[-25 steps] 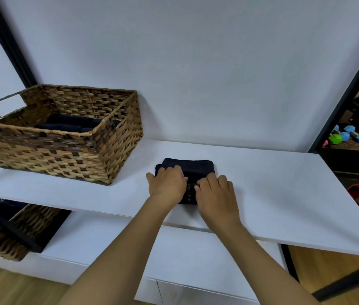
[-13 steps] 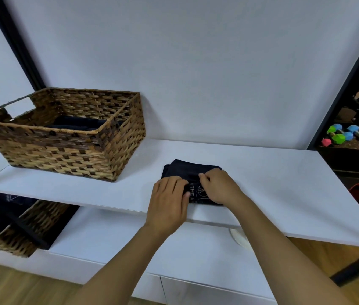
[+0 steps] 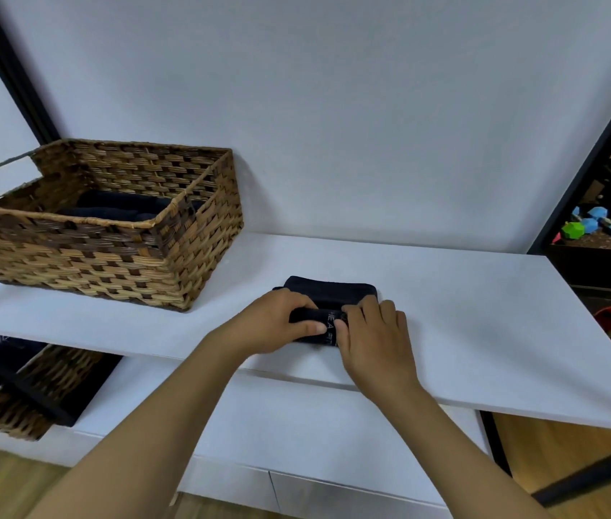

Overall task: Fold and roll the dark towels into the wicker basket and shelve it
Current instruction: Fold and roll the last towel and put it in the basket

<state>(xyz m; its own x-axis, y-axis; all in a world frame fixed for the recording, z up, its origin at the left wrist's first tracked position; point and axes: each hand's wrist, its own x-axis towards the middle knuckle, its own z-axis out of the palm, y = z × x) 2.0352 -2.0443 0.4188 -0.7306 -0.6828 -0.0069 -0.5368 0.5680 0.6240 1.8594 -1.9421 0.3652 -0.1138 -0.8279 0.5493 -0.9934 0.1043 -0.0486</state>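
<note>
Rolling up one dark towel (image 3: 330, 294) on the white shelf (image 3: 483, 312), near the front edge. Left hand (image 3: 270, 324) curled round the rolled near end, thumb under and fingers over, most likely to keep the roll tight. Right hand (image 3: 375, 339) pinching the same roll just beside the left, thumbs almost touching, probably so both ends turn together. Far part of the towel lying flat, not yet rolled.

One wicker basket (image 3: 109, 264) standing on the same shelf, off to the left, well apart from the towel. Set close enough to drop the roll in, by the look of it. Dark towels (image 3: 120, 209) already inside, at least two rolls, hard to count for sure.

One more basket (image 3: 15, 391) lower down on the left, with dark cloth in it. Little bright dumbbells (image 3: 592, 226) far off on the right, three blue ends and one green.

Two hands, one towel being rolled.
</note>
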